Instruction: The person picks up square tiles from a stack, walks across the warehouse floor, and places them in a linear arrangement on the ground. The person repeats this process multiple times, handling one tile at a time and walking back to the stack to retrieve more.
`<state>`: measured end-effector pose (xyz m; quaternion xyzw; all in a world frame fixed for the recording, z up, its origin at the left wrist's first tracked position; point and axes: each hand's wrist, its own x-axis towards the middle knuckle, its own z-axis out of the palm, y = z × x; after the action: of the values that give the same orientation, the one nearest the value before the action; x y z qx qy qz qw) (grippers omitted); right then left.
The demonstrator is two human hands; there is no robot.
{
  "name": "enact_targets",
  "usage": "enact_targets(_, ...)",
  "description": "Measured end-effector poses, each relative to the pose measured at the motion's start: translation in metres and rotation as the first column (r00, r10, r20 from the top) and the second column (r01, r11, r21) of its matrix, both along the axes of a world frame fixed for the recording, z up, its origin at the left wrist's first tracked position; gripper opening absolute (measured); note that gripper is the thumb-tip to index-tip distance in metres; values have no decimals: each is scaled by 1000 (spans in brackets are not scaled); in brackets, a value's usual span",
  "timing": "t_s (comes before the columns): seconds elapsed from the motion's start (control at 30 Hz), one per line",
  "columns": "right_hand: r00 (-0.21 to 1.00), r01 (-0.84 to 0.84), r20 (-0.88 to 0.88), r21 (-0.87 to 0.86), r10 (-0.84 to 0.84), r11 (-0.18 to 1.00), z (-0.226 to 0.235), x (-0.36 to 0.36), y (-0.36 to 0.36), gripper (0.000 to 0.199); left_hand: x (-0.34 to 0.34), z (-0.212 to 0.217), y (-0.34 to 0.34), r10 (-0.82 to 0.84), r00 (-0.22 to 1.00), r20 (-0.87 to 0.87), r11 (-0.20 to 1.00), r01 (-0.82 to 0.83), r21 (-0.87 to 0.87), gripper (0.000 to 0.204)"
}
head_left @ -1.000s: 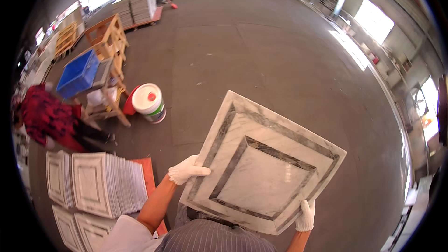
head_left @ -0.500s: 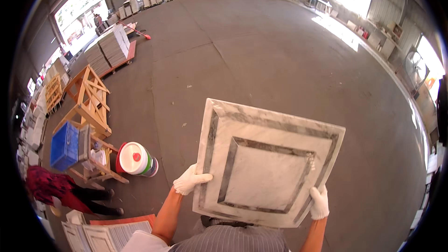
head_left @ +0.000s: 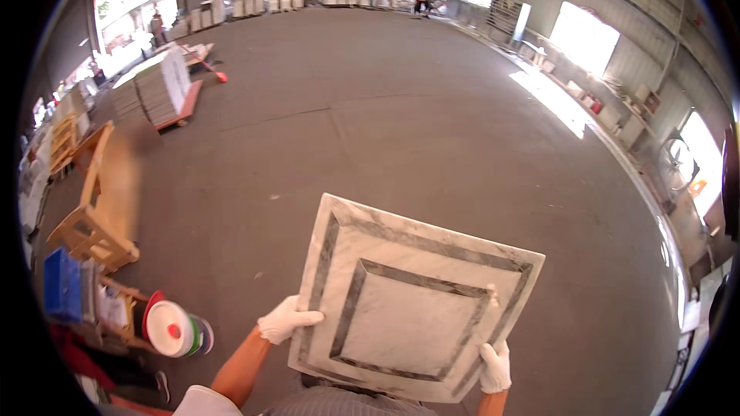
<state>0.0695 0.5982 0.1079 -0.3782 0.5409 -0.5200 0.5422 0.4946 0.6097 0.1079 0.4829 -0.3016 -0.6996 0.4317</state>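
A square white marble tile point(head_left: 416, 322) with grey veining and two dark inlaid square bands is held up in front of my body, slightly turned. My left hand point(head_left: 287, 320), in a white knit glove, grips its left edge with the thumb on the face. On the lower right edge, my right hand point(head_left: 496, 367), gloved the same way, is closed with its thumb toward the front. The fingers of both hands are hidden behind the tile. A small pale mark sits near the inner band's upper right corner.
To my left are a white bucket point(head_left: 171, 329), a blue crate point(head_left: 63, 285) and a wooden frame point(head_left: 96, 216). Farther off stands a slab stack point(head_left: 158, 88) on a red pallet jack. A person point(head_left: 116, 374) is close at lower left; others stand far away. Concrete floor point(head_left: 432, 146) stretches ahead.
The view has shifted, so the bucket, crate and frame now sit farther left and lower. The tile appears lower and more to the left, still held in both hands.
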Motion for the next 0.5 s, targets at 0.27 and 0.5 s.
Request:
enact_targets(0.27, 988, 144, 50, 23, -145, 989, 44, 109, -244, 49, 78, -1, -311, -225, 966, 127, 973, 229, -24, 48)
enact_targets(0.5, 973, 219, 77, 15, -220, 976, 1, 116, -436, 51, 91, 4, -511, -143, 989, 36, 990, 143, -3, 48)
